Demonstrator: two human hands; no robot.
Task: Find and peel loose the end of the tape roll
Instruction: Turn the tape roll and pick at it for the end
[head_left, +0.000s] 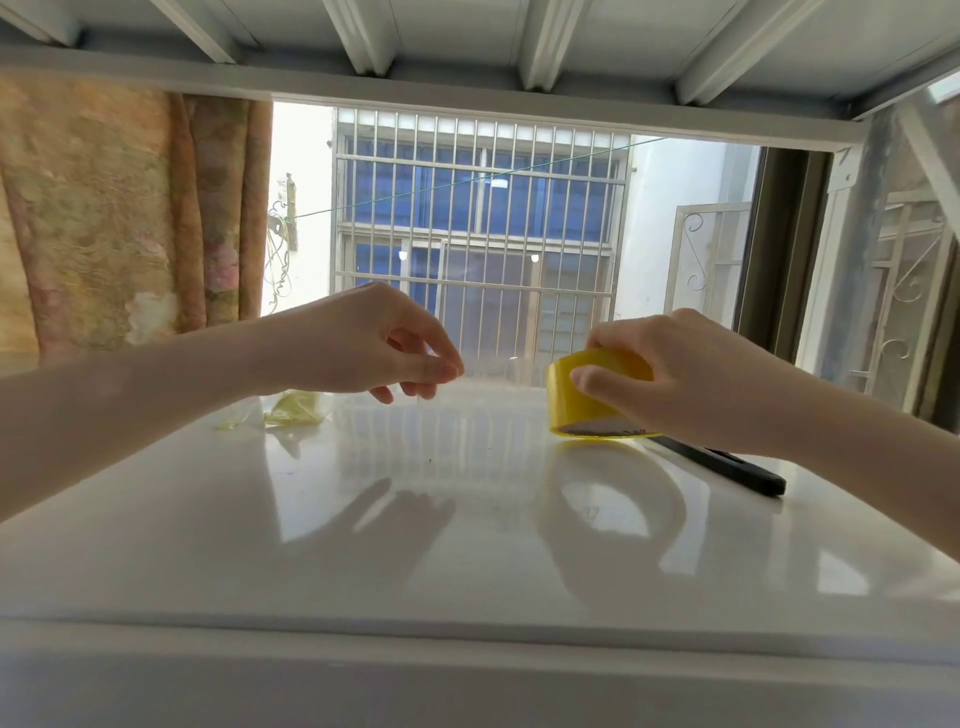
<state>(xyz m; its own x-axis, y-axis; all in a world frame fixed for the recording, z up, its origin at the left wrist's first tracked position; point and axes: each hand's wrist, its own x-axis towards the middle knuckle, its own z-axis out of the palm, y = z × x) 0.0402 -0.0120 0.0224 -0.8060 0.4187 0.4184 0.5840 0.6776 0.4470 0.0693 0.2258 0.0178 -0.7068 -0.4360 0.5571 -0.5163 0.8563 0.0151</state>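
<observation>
The right hand (691, 379) grips a yellow tape roll (592, 397) at the right of a glossy white table (415, 545), thumb on the near side of the roll and fingers curled over its top. The roll is tilted, its lower edge touching or just above the table; I cannot tell which. A clear strip (498, 374) appears to run from the roll leftward to the left hand (374, 343), which is held above the table with thumb and forefinger pinched together on its end; the strip is faint against the window. The other left fingers curl loosely below the pinch. A dark flat object (727, 465) lies on the table just beyond the roll, partly hidden under the right wrist. Crumpled yellowish film (291, 413) lies at the far left of the table, near the curtain (119, 218).
</observation>
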